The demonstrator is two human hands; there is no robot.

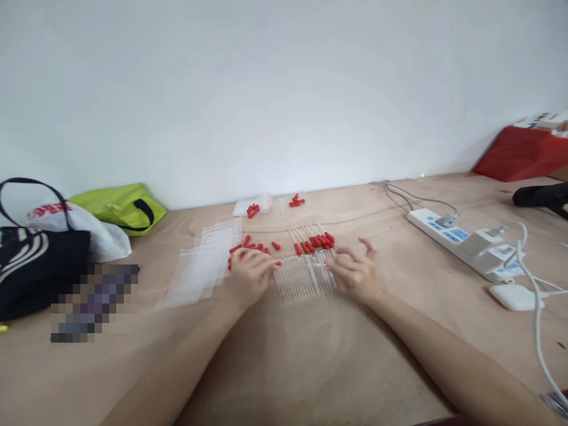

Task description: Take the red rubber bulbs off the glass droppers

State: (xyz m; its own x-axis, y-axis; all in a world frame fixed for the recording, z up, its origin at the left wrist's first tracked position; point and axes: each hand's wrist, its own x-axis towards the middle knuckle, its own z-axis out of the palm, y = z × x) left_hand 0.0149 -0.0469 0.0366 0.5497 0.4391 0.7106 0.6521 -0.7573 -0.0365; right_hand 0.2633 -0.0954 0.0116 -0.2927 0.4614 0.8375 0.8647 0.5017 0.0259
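Observation:
My left hand [251,272] is closed, a small red rubber bulb [278,263] showing at its pinched fingertips. Loose red bulbs [248,242] lie behind and partly under that hand. In front of me, slim clear glass dropper tubes [302,279] are laid side by side in a row. My right hand [357,272] is at the row's right end, thumb and forefinger pinched on what looks like one glass tube; blur hides the exact grip. Just beyond the row, several glass droppers with red bulbs [316,242] lie together, their tips pointing toward the wall.
Clear zip bags [206,257] are spread left of my left hand. More red bulbs [252,210] and bags sit near the wall. A white power strip [459,239] with cables and a white charging case [515,297] lie right. A black bag [39,266] and green bag [119,207] stand left.

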